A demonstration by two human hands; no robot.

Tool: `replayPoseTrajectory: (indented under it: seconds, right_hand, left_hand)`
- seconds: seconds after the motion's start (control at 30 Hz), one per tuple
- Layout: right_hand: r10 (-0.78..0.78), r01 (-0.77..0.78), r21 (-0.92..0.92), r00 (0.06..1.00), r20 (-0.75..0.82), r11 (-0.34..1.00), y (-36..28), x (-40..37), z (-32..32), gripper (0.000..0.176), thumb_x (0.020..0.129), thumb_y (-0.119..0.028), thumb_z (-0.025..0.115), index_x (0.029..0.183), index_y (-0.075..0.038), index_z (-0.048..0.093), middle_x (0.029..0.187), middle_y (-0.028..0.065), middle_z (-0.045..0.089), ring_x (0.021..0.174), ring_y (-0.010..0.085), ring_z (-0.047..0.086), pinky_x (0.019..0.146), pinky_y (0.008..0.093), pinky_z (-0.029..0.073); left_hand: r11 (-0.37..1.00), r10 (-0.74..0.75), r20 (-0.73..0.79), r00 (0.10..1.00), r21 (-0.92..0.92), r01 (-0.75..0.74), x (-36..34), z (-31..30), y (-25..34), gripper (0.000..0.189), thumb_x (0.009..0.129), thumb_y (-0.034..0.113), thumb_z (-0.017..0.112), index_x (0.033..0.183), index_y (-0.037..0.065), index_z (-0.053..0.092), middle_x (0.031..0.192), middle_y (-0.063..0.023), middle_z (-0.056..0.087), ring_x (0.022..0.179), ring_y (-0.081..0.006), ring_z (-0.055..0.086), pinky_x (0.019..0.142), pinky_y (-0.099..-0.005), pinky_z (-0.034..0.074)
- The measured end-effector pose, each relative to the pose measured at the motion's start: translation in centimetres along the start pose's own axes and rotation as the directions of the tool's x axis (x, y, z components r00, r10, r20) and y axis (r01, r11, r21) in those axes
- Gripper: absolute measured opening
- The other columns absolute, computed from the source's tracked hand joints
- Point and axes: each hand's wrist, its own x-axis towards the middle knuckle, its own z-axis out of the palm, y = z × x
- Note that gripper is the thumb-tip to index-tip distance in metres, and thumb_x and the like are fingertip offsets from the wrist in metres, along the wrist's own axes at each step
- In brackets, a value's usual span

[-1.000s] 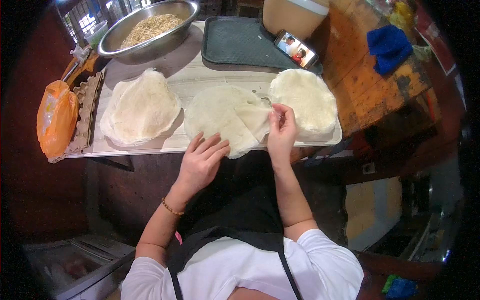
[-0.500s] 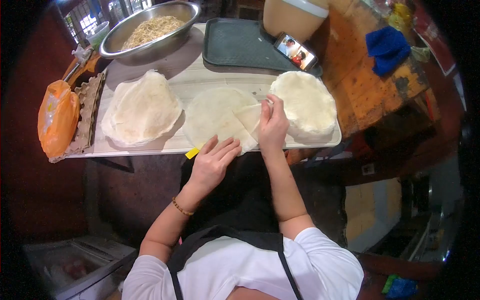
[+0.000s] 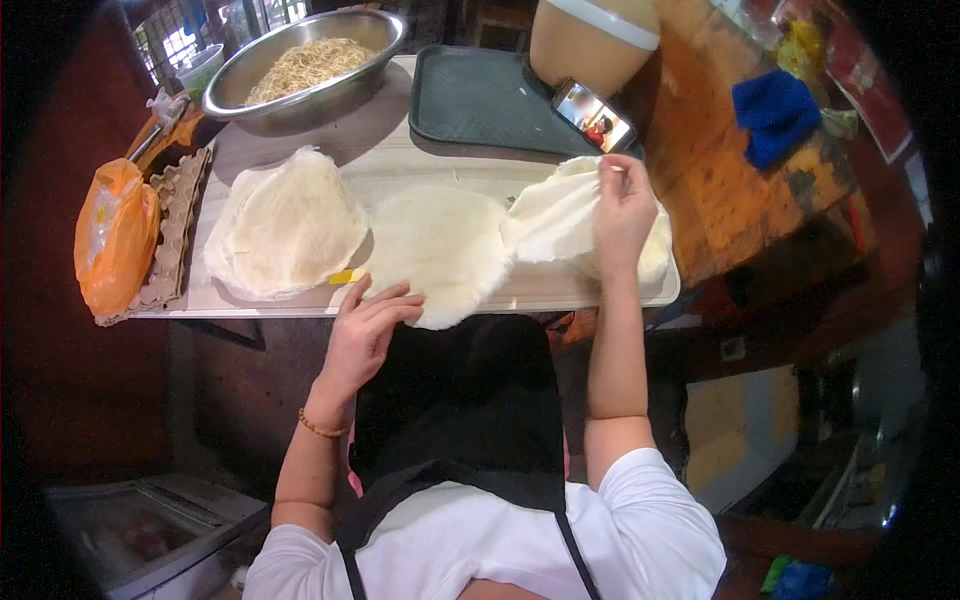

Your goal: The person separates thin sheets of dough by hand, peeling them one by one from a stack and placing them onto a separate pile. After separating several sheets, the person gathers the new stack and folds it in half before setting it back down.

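Note:
My right hand [image 3: 625, 205] pinches the edge of a thin white wrapper sheet [image 3: 560, 212], lifted and stretched over the right stack [image 3: 655, 250]. The sheet's left end meets the pale round wrappers [image 3: 435, 250] in the middle of the table. At their lower left edge rests my left hand [image 3: 370, 325], fingers apart, close to a small yellow piece [image 3: 346, 276]. Another stack of wrappers [image 3: 287, 225] lies on the left.
A metal bowl of shredded food [image 3: 310, 70] stands at the back left, a dark tray [image 3: 485, 100] behind the wrappers. A phone [image 3: 594, 116] leans on a beige container [image 3: 585, 50]. Egg carton [image 3: 178, 230] and orange bag [image 3: 115, 235] are left; blue cloth [image 3: 775, 115] right.
My right hand has moved right and up, pulling the sheet over the right stack. My left hand has shifted left, and the yellow piece now lies farther left by the left stack.

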Motion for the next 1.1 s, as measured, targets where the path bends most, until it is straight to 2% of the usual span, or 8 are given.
replayPoseTrajectory:
  seconds: [0.23, 0.43, 0.57, 0.63, 0.83, 0.9, 1.03, 1.1]
  right_hand:
    - [-0.075, 0.052, 0.116, 0.977, 0.199, 0.992, 1.3, 5.6, -0.8, 0.011, 0.092, -0.01, 0.065, 0.092, 0.0, 0.064, 0.073, -0.0007, 0.058, 0.067, 0.0062, 0.049, 0.061, 0.0233, 0.041]
    - [-0.159, 0.152, 0.108, 0.986, 0.056, 0.982, -1.6, 11.1, -2.7, 0.012, 0.091, -0.011, 0.067, 0.096, 0.0, 0.068, 0.077, 0.0007, 0.064, 0.072, 0.0071, 0.055, 0.065, 0.0232, 0.045]
    - [-0.193, 0.195, 0.024, 0.931, 0.309, 0.981, -3.7, 11.9, -2.9, 0.014, 0.089, -0.012, 0.067, 0.096, 0.0, 0.068, 0.079, 0.0032, 0.067, 0.076, 0.0107, 0.061, 0.07, 0.026, 0.049]
    - [-0.198, 0.325, -0.153, 0.821, 0.535, 0.933, -4.6, 11.6, -2.5, 0.015, 0.087, -0.01, 0.067, 0.096, 0.001, 0.068, 0.082, 0.0062, 0.07, 0.08, 0.0119, 0.064, 0.074, 0.0268, 0.05]
    - [-0.131, 0.182, -0.051, 0.848, 0.514, 0.982, -4.6, 14.2, -4.7, 0.017, 0.086, -0.009, 0.067, 0.099, 0.003, 0.069, 0.088, 0.0058, 0.071, 0.082, 0.0116, 0.064, 0.076, 0.0255, 0.051]
    - [-0.011, 0.04, -0.048, 0.868, 0.497, 0.998, -2.9, 14.9, -6.2, 0.017, 0.087, -0.007, 0.067, 0.102, 0.001, 0.069, 0.091, 0.0036, 0.069, 0.081, 0.0111, 0.063, 0.076, 0.0241, 0.05]
    - [0.07, -0.076, -0.012, 0.819, 0.569, 0.997, 7.6, 13.7, -8.9, 0.027, 0.085, -0.006, 0.069, 0.111, 0.001, 0.066, 0.094, 0.0041, 0.068, 0.082, 0.0102, 0.061, 0.074, 0.0243, 0.05]
    - [0.2, -0.063, -0.242, 0.774, 0.6, 0.968, 12.3, 11.2, -9.8, 0.035, 0.083, -0.006, 0.072, 0.116, 0.002, 0.062, 0.093, 0.0053, 0.067, 0.079, 0.0101, 0.061, 0.07, 0.0252, 0.051]
  left_hand:
    - [0.999, -0.03, -0.011, 0.999, -0.017, 0.03, -0.2, -0.2, -0.7, 0.026, 0.082, -0.008, 0.055, 0.099, 0.009, 0.066, 0.113, -0.0042, 0.071, 0.12, -0.0243, 0.06, 0.112, -0.0485, 0.031]
    - [0.999, -0.026, -0.009, 1.0, -0.023, 0.025, 0.3, 0.0, -0.3, 0.025, 0.083, -0.008, 0.057, 0.098, 0.009, 0.065, 0.111, -0.0021, 0.071, 0.119, -0.0225, 0.061, 0.108, -0.0473, 0.035]
    - [0.997, -0.051, 0.004, 0.999, -0.053, 0.051, 0.9, 0.4, -0.1, 0.025, 0.082, -0.007, 0.057, 0.099, 0.009, 0.066, 0.112, -0.0042, 0.071, 0.119, -0.0249, 0.061, 0.109, -0.0487, 0.035]
    - [0.999, -0.025, -0.014, 1.0, -0.036, 0.025, 1.9, 1.1, 0.2, 0.025, 0.082, -0.007, 0.059, 0.099, 0.01, 0.065, 0.11, -0.0026, 0.07, 0.117, -0.023, 0.061, 0.106, -0.0467, 0.039]
    - [1.0, -0.014, -0.018, 1.0, -0.009, 0.013, 3.2, 2.5, 0.2, 0.022, 0.083, -0.003, 0.059, 0.1, 0.01, 0.065, 0.112, -0.0023, 0.07, 0.117, -0.0225, 0.061, 0.103, -0.0446, 0.042]
    - [1.0, 0.005, -0.021, 1.0, 0.006, -0.005, 3.1, 2.5, 0.2, 0.022, 0.084, -0.003, 0.06, 0.1, 0.01, 0.066, 0.112, -0.0021, 0.07, 0.116, -0.0225, 0.061, 0.103, -0.0448, 0.042]
    - [1.0, -0.008, -0.029, 1.0, 0.006, 0.008, 2.8, 2.5, 0.3, 0.021, 0.083, -0.002, 0.06, 0.101, 0.009, 0.066, 0.114, -0.0033, 0.07, 0.119, -0.0236, 0.061, 0.105, -0.0452, 0.04]
    - [1.0, -0.004, -0.028, 1.0, 0.009, 0.004, 2.7, 2.6, 0.4, 0.021, 0.083, -0.002, 0.059, 0.1, 0.009, 0.066, 0.114, -0.0035, 0.07, 0.119, -0.0238, 0.061, 0.105, -0.0452, 0.04]
